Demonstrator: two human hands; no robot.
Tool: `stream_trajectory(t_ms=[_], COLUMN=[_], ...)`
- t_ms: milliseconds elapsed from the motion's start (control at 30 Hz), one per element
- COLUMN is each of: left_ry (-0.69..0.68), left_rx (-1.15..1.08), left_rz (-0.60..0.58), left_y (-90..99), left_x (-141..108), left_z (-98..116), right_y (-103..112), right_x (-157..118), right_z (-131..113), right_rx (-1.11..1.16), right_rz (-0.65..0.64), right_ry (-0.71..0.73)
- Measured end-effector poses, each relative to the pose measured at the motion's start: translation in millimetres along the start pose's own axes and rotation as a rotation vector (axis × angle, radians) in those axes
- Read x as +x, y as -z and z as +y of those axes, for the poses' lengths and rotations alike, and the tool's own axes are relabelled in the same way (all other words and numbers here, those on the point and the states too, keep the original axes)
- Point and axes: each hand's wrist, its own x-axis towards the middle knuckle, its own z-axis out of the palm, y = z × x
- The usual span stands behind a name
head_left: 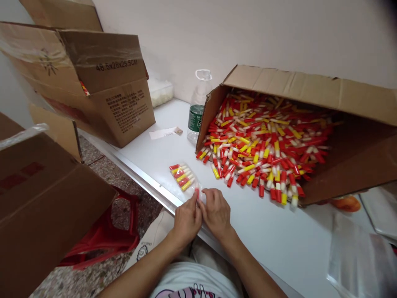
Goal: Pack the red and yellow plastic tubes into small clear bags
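Lower centre: my left hand and right hand meet, pinching a clear bag; long axis runs toward upper left, tubes' white ends rightward.

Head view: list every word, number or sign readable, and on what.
"48.5x28x25.5CM" (middle figure uncertain): flap of left tabletop carton.
That carton's printed block, handwritten mark, red print: unreadable.
Bottle label: too small.
Paper slip: too small.
Trousers print: too small.
Red marks on foreground carton: blurred.
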Motion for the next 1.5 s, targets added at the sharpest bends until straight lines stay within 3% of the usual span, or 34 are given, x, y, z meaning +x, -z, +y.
stream_trajectory(t_ms=[100, 300, 533, 633, 733, 867, 967, 1033, 1133, 1267, 1333, 1500], left_ry=[-0.053, -0.05, -0.001, -0.002, -0.037, -0.012, 0.154, 0.43, 0.796, 0.805, 0.813, 0.772], left_rx=[-0.021, -0.035, -0.096, -0.104, -0.133, -0.212, -0.292, -0.448, -0.785, -1.145, -1.22, -1.239], left_rz=[-0.014, -0.02, -0.06, -0.054, -0.036, -0.165, -0.088, -0.021, -0.094, -0.078, -0.059, -0.122], left_y=[-1.6, 0.2, 10.6, 6.9, 4.2, 19.5, 37.1, 42.8, 40.9, 37.7, 39.5, 41.2], left_x=[-7.8, -15.0, -8.7, -16.6, -29.5, -43.2, -42.7, -36.5, -25.3, -23.5, -28.4, -42.1], left_z=[0.0, -5.6, 3.3, 4.1, 0.7, -8.8, -16.6, -20.0, -21.3, -20.5, -20.2, -15.4], right_y=[-5.1, -13.1, 9.9, 9.0, -2.3, -12.6, -11.5, -9.7, -4.4, 16.3, 27.0, 20.8], right_x=[11.3, 29.0, 36.8, 34.8, 28.7, 20.7, 16.6, 12.8, 3.6, -9.8, -12.4, -1.5], right_z=[-2.1, -12.9, 0.0, -0.5, -5.4, -4.1, -2.2, -6.8, -21.1, -28.5, -21.9, -7.4], right_rx=[-0.073, -0.096, 0.155, 0.111, -0.004, 0.11, 0.181, 0.211, 0.287, 0.622, 0.824, 1.038], right_rz=[0.009, -0.25, -0.495, -0.481, -0.384, -0.323, -0.317, -0.296, -0.295, -0.473, -0.504, -0.298], right_ry=[0.068, -0.013, 0.157, 0.191, 0.121, 0.141, 0.168, 0.16, 0.168, 0.212, 0.121, -0.542])
